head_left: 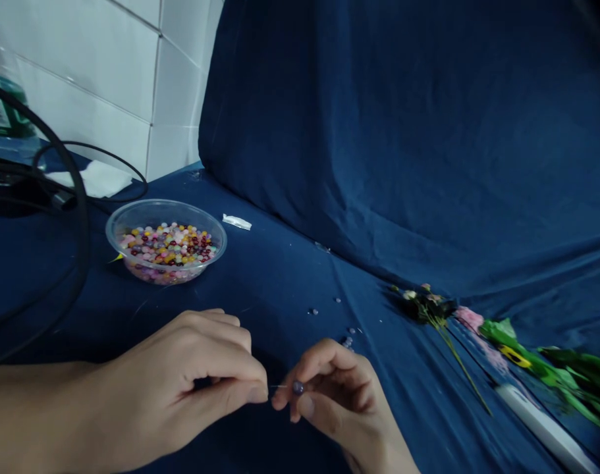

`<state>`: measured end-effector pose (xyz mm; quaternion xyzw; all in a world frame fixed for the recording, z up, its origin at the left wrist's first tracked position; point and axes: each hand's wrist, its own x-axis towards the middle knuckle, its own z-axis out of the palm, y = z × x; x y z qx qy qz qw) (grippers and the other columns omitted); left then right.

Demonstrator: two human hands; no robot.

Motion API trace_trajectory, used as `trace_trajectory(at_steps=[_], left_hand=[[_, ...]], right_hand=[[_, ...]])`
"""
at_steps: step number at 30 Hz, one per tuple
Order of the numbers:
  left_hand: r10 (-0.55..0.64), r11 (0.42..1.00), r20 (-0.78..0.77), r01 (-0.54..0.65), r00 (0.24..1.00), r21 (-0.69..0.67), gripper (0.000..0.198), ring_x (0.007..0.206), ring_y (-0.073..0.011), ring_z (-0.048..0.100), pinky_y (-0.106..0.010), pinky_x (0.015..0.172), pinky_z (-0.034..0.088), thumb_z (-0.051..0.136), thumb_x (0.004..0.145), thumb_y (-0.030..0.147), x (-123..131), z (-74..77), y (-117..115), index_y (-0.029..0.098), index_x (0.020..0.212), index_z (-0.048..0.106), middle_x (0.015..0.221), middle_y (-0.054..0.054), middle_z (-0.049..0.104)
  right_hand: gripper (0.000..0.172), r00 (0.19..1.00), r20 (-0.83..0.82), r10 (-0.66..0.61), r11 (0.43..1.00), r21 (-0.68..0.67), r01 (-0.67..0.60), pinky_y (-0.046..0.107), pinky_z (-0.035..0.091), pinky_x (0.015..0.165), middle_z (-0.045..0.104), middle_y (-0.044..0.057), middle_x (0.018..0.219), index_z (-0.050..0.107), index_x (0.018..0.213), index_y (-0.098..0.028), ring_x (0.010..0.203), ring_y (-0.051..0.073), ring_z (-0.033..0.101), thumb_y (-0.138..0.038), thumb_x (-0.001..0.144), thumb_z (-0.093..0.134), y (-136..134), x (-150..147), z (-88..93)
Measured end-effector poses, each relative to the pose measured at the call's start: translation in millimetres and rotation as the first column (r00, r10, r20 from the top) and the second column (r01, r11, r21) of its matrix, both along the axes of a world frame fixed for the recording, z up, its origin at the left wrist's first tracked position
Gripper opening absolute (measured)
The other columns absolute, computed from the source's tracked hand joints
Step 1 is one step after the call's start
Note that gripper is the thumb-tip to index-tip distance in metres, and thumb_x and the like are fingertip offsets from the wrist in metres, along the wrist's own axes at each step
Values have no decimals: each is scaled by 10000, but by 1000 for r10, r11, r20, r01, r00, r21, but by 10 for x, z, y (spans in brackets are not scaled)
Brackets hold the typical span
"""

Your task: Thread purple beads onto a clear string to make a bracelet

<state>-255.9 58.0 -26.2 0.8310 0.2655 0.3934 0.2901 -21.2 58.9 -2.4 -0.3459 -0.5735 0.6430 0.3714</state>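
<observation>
The person's left hand (pixel 191 375) is closed in a narrow pinch, thumb and forefinger tips gripping the end of a thin silvery wire (pixel 278 386). The right hand (pixel 339 401) meets it from the other side, its thumb and forefinger drawn close in a similarly narrow pinch around a round purple bead (pixel 298 388), which sits on the wire near its far end. Only this one bead shows on the visible stretch of wire, and a short bare length lies between it and the left fingertips; no finished strand appears anywhere. Just beyond the hands, a few tiny pale beads (pixel 348 342) lie scattered on a dark-blue fabric cloth (pixel 280 309). To the right lie a white plastic tube (pixel 541 428), artificial flowers with green leaves (pixel 512 349) and a dark flower cluster on a thin green stem (pixel 423 306). Farther left, a round clear plastic bowl (pixel 166 204) holds a dense layer of multicoloured pearly beads (pixel 168 247), with a small white folded wrapper (pixel 236 222) beside it. A looped black cable (pixel 85 197), a white paper sheet (pixel 95 179) and a green labelled bottle (pixel 3 108) sit against a white tiled wall (pixel 87 85).
</observation>
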Motion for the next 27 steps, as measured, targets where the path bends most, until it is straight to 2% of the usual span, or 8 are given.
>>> trace_trajectory(at_steps=[4,18,27], left_hand=[[1,1000,-6,-1,1000,2,316,634,-84,513,-280,679,372,463,1055,190,2,13,9,204,793,639,687,56,581],[-17,1000,3,17,1000,-2,294,625,-81,515,-286,722,383,471,1055,200,8,4,14,214,818,646,680,63,566],[-29,1000,-23,28,999,-11,317,631,-87,515,-292,743,392,458,1054,208,-1,1,11,204,786,626,677,58,538]], right_hand=[[157,1000,6,0,1000,10,0,160,519,658,791,44,822,697,879,-190,725,91,711,-219,815,837,0,2,0],[168,1000,1,-12,1000,-9,12,168,521,642,790,45,809,703,861,-185,726,102,720,-229,798,852,7,2,-6],[121,999,-7,51,998,27,-51,158,533,681,794,40,861,714,915,-198,783,100,729,-185,842,809,20,34,-54]])
